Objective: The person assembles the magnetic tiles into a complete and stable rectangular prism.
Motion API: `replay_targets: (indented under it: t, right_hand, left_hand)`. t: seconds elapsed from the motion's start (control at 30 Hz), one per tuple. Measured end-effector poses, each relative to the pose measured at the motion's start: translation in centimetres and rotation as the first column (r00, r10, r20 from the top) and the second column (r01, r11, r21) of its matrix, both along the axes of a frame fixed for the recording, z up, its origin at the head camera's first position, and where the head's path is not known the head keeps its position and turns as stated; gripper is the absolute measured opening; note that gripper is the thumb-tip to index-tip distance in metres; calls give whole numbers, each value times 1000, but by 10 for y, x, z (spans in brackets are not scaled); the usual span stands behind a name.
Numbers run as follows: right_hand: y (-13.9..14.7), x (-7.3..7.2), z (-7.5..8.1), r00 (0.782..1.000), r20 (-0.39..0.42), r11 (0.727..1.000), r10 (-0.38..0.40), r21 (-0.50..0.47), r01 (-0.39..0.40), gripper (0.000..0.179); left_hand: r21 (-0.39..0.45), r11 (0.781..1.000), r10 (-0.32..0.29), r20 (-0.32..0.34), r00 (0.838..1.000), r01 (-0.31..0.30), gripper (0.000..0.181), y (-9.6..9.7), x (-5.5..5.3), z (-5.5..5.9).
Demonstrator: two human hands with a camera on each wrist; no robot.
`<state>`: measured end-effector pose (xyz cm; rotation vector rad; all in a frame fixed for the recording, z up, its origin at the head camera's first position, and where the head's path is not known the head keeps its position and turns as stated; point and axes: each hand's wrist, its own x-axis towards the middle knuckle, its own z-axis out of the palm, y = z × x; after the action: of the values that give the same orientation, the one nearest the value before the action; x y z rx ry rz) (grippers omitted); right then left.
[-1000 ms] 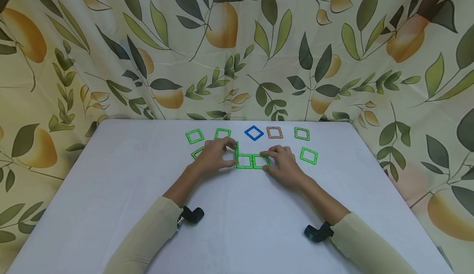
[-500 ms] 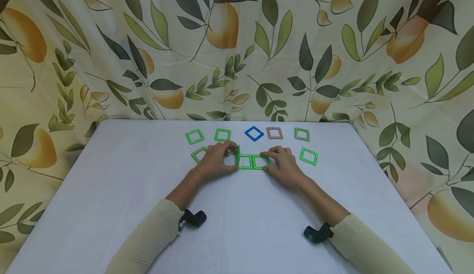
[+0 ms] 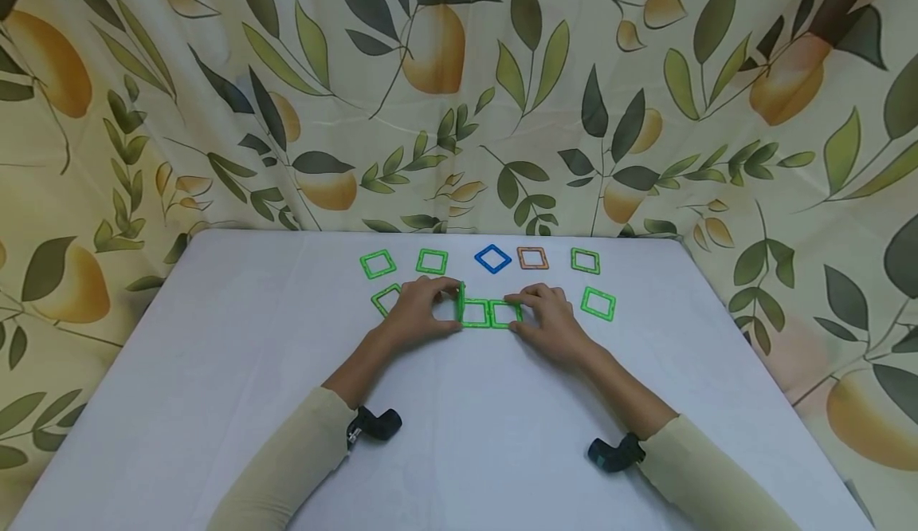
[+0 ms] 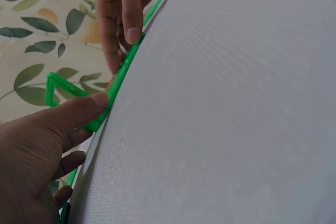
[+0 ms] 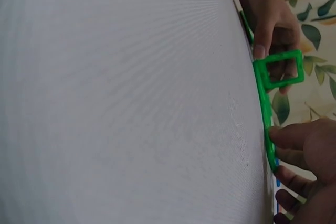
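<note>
Two green square magnetic tile frames lie flat, edge to edge, in mid-table: the left flat tile point(image 3: 476, 326) and the right flat tile point(image 3: 500, 326). A third green tile point(image 5: 301, 66) stands upright along the left edge of that pair. My left hand point(image 3: 417, 309) pinches this upright tile between thumb and fingers. With thumb and fingers at its near and far edges, my right hand point(image 3: 554, 325) holds the right flat tile. In the left wrist view, the left thumb point(image 4: 86, 109) presses near the bottom corner of the upright tile.
Behind the hands lie a blue tile point(image 3: 492, 246), an orange tile point(image 3: 533, 266) and several loose green tiles, among them one point(image 3: 598, 290) right of the right hand. One green tile point(image 3: 378, 298) is partly covered by the left hand. A patterned curtain point(image 3: 459, 156) hangs behind the white table point(image 3: 459, 435).
The left hand has shifted slightly right and nearer with the upright tile, which now meets the left flat tile's edge. The right hand has stayed in place.
</note>
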<state>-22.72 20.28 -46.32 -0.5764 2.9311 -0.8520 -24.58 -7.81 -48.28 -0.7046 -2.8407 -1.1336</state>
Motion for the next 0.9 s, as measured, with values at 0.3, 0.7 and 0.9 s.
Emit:
replay_targets:
  t: [0.3, 0.7, 0.9]
  right_hand:
    - [0, -1, 0, 1000, 17, 1000, -7, 10, 7, 45]
    - [9, -5, 5, 997, 69, 998, -41, -34, 43, 49]
    - [30, -13, 12, 996, 30, 995, -83, -51, 85, 49]
  left_hand:
    - [32, 1000, 1, 13, 1000, -1, 67, -1, 1, 0]
    - [39, 999, 10, 15, 1000, -10, 67, -1, 0, -1]
    - [51, 999, 12, 14, 1000, -13, 65, -3, 0, -2]
